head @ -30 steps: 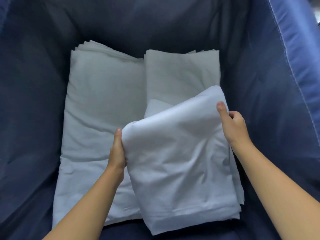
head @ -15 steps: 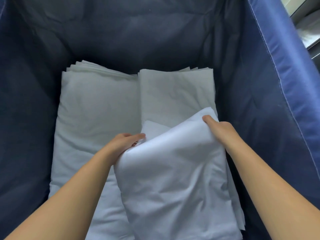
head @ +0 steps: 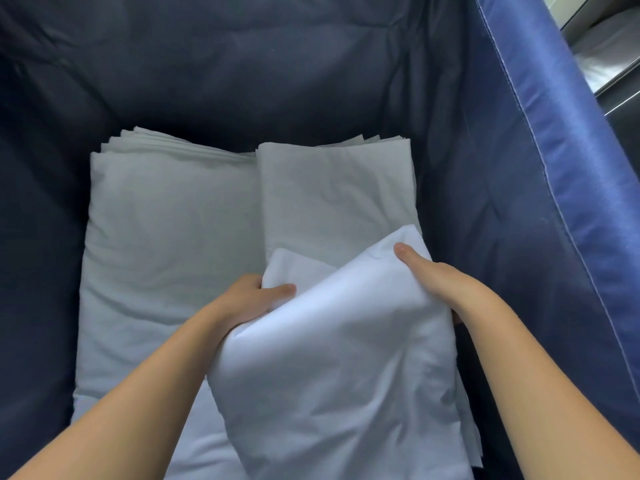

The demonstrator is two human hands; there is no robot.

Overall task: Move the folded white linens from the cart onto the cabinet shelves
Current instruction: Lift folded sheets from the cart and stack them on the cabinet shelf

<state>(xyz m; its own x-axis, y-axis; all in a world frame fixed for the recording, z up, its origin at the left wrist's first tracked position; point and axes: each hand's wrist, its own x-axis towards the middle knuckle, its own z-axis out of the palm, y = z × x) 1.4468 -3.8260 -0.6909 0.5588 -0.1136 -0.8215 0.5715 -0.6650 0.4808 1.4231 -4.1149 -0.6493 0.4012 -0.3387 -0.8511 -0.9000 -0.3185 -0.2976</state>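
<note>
Inside the blue cart (head: 540,188), both hands hold the top linen (head: 339,358), raised off the right stack (head: 332,199). The left hand (head: 249,299) grips its left edge, thumb on top; the right hand (head: 436,275) grips its far right corner, thumb on top. Another stack (head: 166,237) lies just beside, at left.
</note>
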